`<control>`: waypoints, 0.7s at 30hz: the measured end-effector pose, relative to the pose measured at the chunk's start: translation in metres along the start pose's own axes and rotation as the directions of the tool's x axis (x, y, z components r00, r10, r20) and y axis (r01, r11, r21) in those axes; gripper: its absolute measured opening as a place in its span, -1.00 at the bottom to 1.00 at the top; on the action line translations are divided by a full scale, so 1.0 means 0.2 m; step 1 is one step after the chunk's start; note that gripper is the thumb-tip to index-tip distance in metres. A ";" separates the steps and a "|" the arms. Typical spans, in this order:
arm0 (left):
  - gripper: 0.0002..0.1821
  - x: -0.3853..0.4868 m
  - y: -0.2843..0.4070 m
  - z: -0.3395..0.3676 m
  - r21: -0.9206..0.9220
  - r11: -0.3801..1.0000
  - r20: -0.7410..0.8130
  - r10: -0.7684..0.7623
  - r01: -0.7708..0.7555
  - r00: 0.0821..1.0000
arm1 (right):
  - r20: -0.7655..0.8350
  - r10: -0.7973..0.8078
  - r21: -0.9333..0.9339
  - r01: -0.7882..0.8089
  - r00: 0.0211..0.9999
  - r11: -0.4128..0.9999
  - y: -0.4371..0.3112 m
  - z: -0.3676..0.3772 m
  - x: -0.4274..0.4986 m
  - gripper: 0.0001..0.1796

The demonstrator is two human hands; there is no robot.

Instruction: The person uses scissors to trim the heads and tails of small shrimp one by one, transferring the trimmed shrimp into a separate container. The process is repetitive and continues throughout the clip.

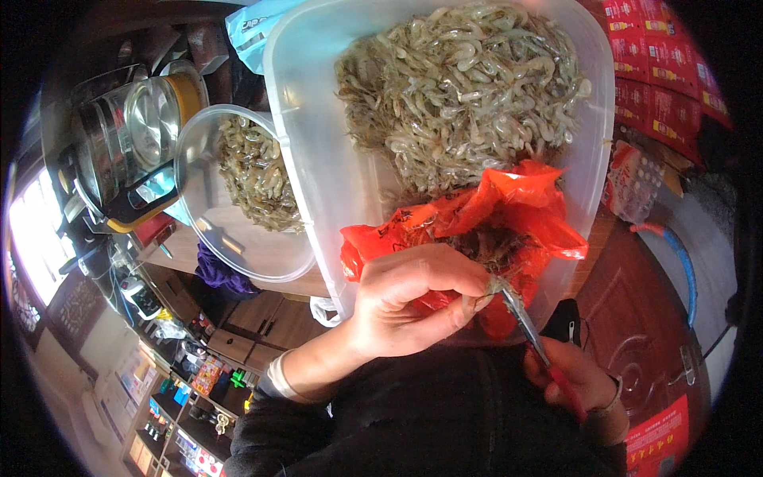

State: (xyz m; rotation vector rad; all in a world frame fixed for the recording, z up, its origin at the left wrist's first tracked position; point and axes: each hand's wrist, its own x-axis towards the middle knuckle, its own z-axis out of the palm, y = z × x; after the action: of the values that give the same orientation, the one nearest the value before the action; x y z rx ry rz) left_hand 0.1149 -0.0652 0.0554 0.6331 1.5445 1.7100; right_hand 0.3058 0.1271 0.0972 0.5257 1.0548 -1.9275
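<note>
My left hand (pixel 417 298) pinches a small shrimp (pixel 493 286) between thumb and fingertips, above a red plastic bag. In my right hand (pixel 575 372) are scissors (pixel 527 328) with red handles; their blade tips meet the shrimp. The red plastic bag (pixel 530 203) lies open in the near part of a large translucent plastic tub (pixel 310 77), with dark scraps (pixel 492 244) inside it. A big heap of raw shrimp (pixel 471 89) fills the tub's far part. Left of the tub, a round clear plastic container (pixel 197 238) holds a smaller pile of shrimp (pixel 256 179).
A glass-lidded pot (pixel 152 122) and a light blue bag (pixel 253 30) stand beyond the containers at the left. A purple cloth (pixel 220 271) lies under the round container's near edge. Red printed packaging (pixel 656 77) and a blue hose (pixel 682 268) are at the right.
</note>
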 end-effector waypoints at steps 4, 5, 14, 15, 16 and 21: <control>-0.85 -0.04 -0.05 0.02 -0.035 0.992 0.031 -0.119 0.120 0.992 | -0.043 0.069 -0.020 -0.070 0.997 0.997 0.04 0.00 -0.04 -0.56; -0.85 -0.05 -0.06 0.03 -0.043 0.989 0.049 -0.142 0.144 0.989 | -0.043 0.098 -0.005 -0.098 0.994 0.995 0.05 0.00 -0.05 -0.58; -0.88 -0.19 0.08 -0.21 0.088 0.994 -0.378 0.097 -0.068 0.921 | -0.147 0.248 0.063 -0.241 0.958 0.968 0.11 0.01 -0.04 -0.64; -0.87 -0.20 0.11 -0.29 0.167 0.983 -0.436 0.147 -0.081 0.888 | -0.136 0.239 0.043 -0.235 0.961 0.971 0.10 0.00 -0.04 -0.64; -0.77 -0.19 0.13 -0.35 0.353 0.935 -0.489 0.218 -0.037 0.844 | -0.131 0.249 0.047 -0.245 0.959 0.968 0.10 0.00 -0.04 -0.63; -0.49 -0.09 0.16 -0.32 0.902 0.389 -0.346 0.394 0.187 0.852 | -0.139 0.215 0.084 -0.205 0.967 0.975 0.07 0.00 -0.02 -0.62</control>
State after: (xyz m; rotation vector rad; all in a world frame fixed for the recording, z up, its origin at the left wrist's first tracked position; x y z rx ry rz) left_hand 0.0698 -0.1194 0.0784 0.8416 2.9858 0.9236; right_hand 0.3194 0.1264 0.0940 0.7973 0.9847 -1.7630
